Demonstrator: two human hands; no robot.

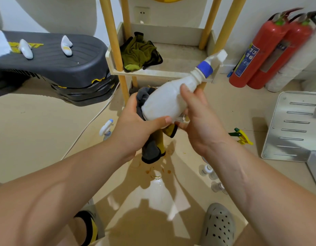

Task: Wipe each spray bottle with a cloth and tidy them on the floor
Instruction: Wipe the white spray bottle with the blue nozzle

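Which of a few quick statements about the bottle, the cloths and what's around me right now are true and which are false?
1. Both hands grip the white bottle. True: the left hand presses a grey cloth to its base, and the right hand holds its side.
2. The bottle has a red collar. False: the collar is blue.
3. A green cloth lies on the shelf. True.
4. The bottle stands upright on the floor. False: it is held tilted in the air, nozzle up and to the right.
5. Two red extinguishers stand at the right wall. True.
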